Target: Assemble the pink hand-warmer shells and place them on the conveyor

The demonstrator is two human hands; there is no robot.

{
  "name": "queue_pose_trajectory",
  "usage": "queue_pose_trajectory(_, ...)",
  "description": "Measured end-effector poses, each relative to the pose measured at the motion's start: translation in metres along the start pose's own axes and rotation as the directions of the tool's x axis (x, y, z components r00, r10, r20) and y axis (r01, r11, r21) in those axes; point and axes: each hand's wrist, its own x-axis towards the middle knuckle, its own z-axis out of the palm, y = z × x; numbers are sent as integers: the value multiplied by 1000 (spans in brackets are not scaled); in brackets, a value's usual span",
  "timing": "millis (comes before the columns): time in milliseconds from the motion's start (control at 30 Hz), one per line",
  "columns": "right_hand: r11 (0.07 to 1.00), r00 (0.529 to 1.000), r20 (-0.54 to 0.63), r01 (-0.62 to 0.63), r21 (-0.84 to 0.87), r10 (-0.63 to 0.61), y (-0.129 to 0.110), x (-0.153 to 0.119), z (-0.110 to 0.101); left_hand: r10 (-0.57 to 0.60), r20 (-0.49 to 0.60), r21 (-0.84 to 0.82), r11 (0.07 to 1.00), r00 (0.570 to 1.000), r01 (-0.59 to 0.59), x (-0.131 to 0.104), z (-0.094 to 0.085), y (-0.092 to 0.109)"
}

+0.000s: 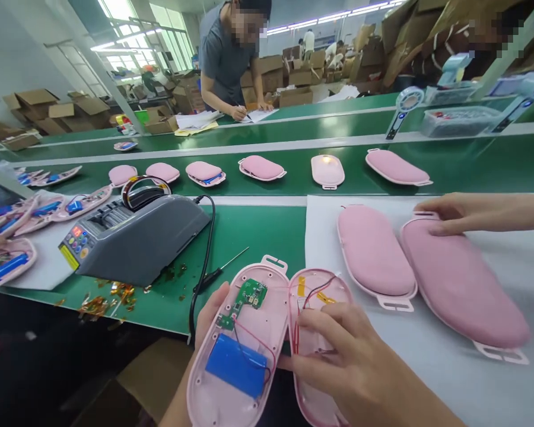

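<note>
My left hand holds a pink plastic shell half from its left side, fingers partly hidden behind it. Inside that half lie a green circuit board and a blue battery pack with thin red and black wires. Beside it, a second pink shell half is gripped by my right hand, its fingers reaching into the hollow near red wires and strips of amber tape. Wires run between the two halves, which lie open side by side at the table's front edge.
A grey tape dispenser stands left, with amber tape scraps and a screwdriver nearby. Closed pink cases lie right, where another person's hand touches one. Several cases line the green belt; a person writes beyond.
</note>
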Motion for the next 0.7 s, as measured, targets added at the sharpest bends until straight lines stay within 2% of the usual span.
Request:
queue_pose_trajectory(133,1000,1000,-1,10,3,-10,6,2,-3,-4,-47,6,1000,999,4,0,1,0)
queue_pose_trajectory(300,998,998,-13,54,-32,-54,9,6,-1,-106,67,15,994,992,105,-1,1,-2)
queue_pose_trajectory(433,999,997,-74,36,-31,-39,10,-1,4,-123,100,34,992,987,120,-2,5,-1)
queue_pose_trajectory(533,998,999,-3,46,-45,-47,10,1,-2,-111,49,52,993,993,108,-3,7,-2)
queue_pose_trajectory(633,996,995,92,35,-82,-28,9,38,-11,10,-42,56,998,999,-7,-4,4,-3)
queue_pose_trajectory(667,995,989,145,16,-97,-2,7,61,-12,58,-64,59,997,996,-55,-4,3,-4)
queue_pose_trajectory(700,993,964,260,-33,-112,61,3,86,-10,98,-77,63,994,992,-93,-4,1,-4)
